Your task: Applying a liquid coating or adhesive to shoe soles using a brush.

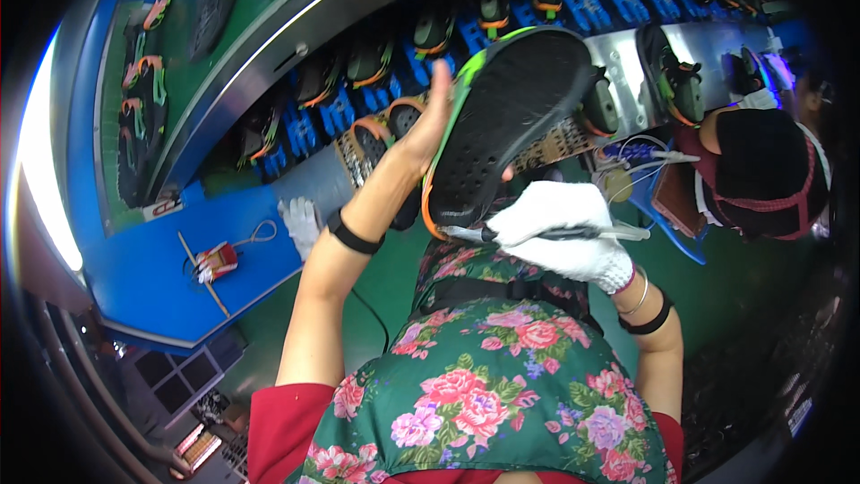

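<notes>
A shoe (511,116) is held up in front of me, its black underside facing me, with small holes toward the near end and a green and orange edge. My bare left hand (425,134) grips it along the left edge, thumb up; most of the fingers are hidden behind it. My right hand (573,229), in a white knitted glove, is closed round a slim pen-like tool (463,233). The tool's pale tip touches or nearly touches the shoe's orange near end; I cannot tell which. Its clear rear end sticks out to the right.
Several similar shoes (433,36) stand on blue holders along a line beyond. More lie on the green shelf (210,4) at upper left. A blue table (148,278) bears a white glove (303,222) and a small red box (215,262). Another person (761,170) is at the right.
</notes>
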Demonstrator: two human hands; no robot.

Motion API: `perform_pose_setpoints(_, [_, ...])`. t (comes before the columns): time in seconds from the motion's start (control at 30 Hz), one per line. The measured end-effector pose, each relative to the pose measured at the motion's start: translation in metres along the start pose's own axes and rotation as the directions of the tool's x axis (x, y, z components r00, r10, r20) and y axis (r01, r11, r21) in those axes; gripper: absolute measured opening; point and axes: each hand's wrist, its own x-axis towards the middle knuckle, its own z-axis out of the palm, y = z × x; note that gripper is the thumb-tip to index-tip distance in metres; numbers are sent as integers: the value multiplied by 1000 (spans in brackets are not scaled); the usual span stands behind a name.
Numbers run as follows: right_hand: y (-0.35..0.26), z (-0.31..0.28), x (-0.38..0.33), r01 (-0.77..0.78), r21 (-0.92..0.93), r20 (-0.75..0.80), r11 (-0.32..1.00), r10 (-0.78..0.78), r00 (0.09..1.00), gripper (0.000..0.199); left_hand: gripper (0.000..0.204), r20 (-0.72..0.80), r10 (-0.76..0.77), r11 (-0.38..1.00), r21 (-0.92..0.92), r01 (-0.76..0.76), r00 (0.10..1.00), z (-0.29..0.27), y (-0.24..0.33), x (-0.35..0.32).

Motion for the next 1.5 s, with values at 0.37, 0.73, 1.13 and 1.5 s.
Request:
perform_pose_setpoints(0.37, [-5,-23,10,49,-323,-330,945,-161,930,20,49,-229,274,955,-48,-292,934,-2,-74,-29])
perform_pose_setpoints(0.73, [-33,-12,8,145,-588,-313,796,-390,866,23,94,7,307,725,-649,-229,952,27,-62,-46])
perform_pose_setpoints(1.13, [-65,-36,28,138,-756,-249,640,-477,843,27,94,89,253,687,-718,-114,963,45,-103,-7])
perform_pose_setpoints(1.5, [-56,-28,23,129,-647,-234,752,-356,905,34,86,63,189,812,-571,-120,980,36,-115,-7])
